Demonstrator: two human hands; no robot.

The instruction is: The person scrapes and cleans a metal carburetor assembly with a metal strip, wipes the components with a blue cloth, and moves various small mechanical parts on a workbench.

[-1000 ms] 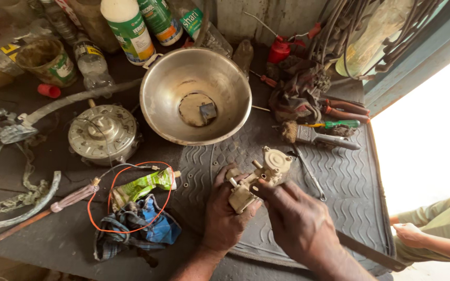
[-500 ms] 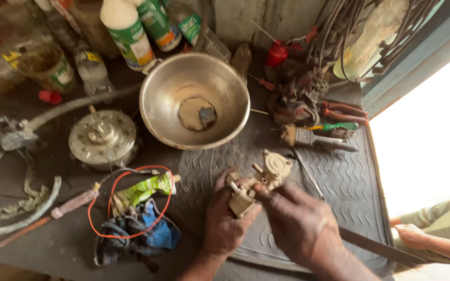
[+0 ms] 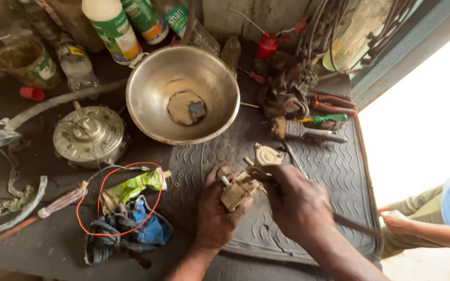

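Note:
My left hand (image 3: 215, 216) grips a small tan metal part with pins and a round cap (image 3: 243, 179) over a grey ribbed rubber mat (image 3: 334, 166). My right hand (image 3: 297, 204) is closed on a thin tool whose dark shaft (image 3: 358, 227) sticks out to the right; its tip meets the part. A steel bowl (image 3: 149, 93) stands just beyond, holding a flat disc and a small dark piece.
A round metal motor housing (image 3: 88, 136) sits left. Orange wire (image 3: 96, 205), a green tube (image 3: 131, 188) and a blue rag (image 3: 131, 231) lie near the front. Bottles (image 3: 111, 27), pliers (image 3: 332, 101) and a brush (image 3: 308, 131) crowd the back. Another person's hand (image 3: 394, 221) shows at the right edge.
Both hands stay on the part with only slight shifts. The view has drifted a little, so the bench appears shifted.

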